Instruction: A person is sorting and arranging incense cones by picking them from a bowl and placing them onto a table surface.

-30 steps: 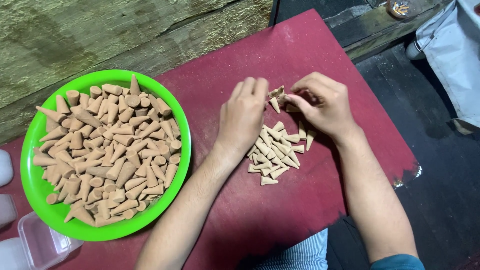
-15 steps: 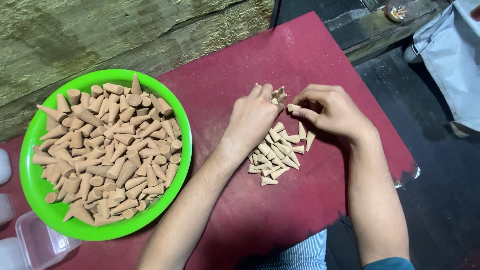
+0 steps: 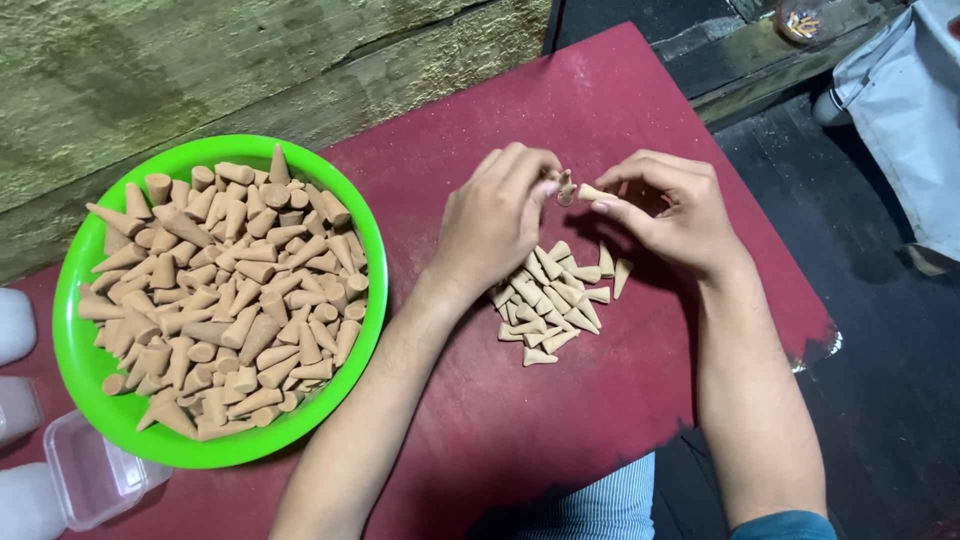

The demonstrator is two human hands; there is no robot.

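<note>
A bright green plate [image 3: 98, 398] at the left holds a heap of tan cones [image 3: 225, 290]. A smaller pile of tan cones [image 3: 550, 300] lies on the dark red tabletop [image 3: 560, 430] between my hands. My left hand [image 3: 495, 220] hovers over the pile's far end, fingers pinched on small cones at its tips. My right hand [image 3: 670, 205] faces it and pinches one cone [image 3: 592, 193] between thumb and forefinger. The two hands nearly touch at the fingertips.
A clear plastic box [image 3: 90, 475] and white containers [image 3: 15, 325] sit at the lower left. A rough wooden wall [image 3: 250, 60] runs behind the table. The table's right edge drops to a dark floor; a white bag [image 3: 900, 110] lies at the far right.
Both hands have lifted off the small pile and drawn together. My right hand now pinches one cone, and my left fingers have closed on cones beside it.
</note>
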